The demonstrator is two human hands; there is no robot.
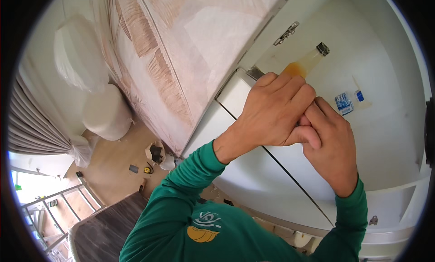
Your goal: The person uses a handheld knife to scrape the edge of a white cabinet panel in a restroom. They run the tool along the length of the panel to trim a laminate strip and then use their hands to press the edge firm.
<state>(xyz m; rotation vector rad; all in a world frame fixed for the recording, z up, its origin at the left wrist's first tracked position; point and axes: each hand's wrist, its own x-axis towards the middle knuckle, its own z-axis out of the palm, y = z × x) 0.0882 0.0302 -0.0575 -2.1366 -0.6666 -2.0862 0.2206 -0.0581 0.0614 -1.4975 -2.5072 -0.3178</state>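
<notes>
My left hand [274, 112] and my right hand [331, 146] are pressed together in front of me, over a white cabinet with its inside in view. The fingers of both are curled closed, and the left thumb reaches across to the right hand. Whatever they grip, if anything, is hidden between them. Just past the left knuckles lies a clear bottle [312, 60] with a dark cap and some amber liquid. A small dark grey piece [255, 73] shows beside the left fingers. Beyond my right hand sits a small blue and white packet [344, 103].
A metal hinge [286, 33] is fixed to the cabinet wall. Plastic-wrapped panels [158, 58] stand to the left, near a wrapped round stool [108, 112]. A paper bag [156, 152] and a yellow tape measure [147, 170] are on the floor. A metal ladder [63, 212] is at lower left.
</notes>
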